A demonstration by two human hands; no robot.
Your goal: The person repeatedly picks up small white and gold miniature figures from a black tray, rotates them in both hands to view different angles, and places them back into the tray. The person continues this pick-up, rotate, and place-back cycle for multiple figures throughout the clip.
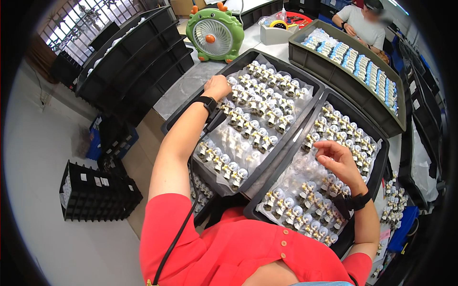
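My left hand [218, 87] reaches to the far left corner of the left black tray [177, 119]. Its fingers are closed at a small white-haired figurine [232, 81]; the fingertips are partly hidden. Rows of similar figurines [260, 137] stand on clear plastic film in this tray, with a gap between the nearer rows. Over the right black tray [379, 183] hovers my right hand [338, 161], fingers loosely curled and thumb apart, with nothing visible in them. A single figurine [311, 140] stands just beyond its fingertips. More figurines [296, 212] fill the near and far parts of that tray.
A green fan [214, 38] stands beyond the left tray. At the back right, a grey-green crate [350, 93] holds rows of blue and white pieces; a person [365, 28] sits behind it. Stacked black crates [133, 62] rise at left. Loose figurines [393, 202] lie at far right.
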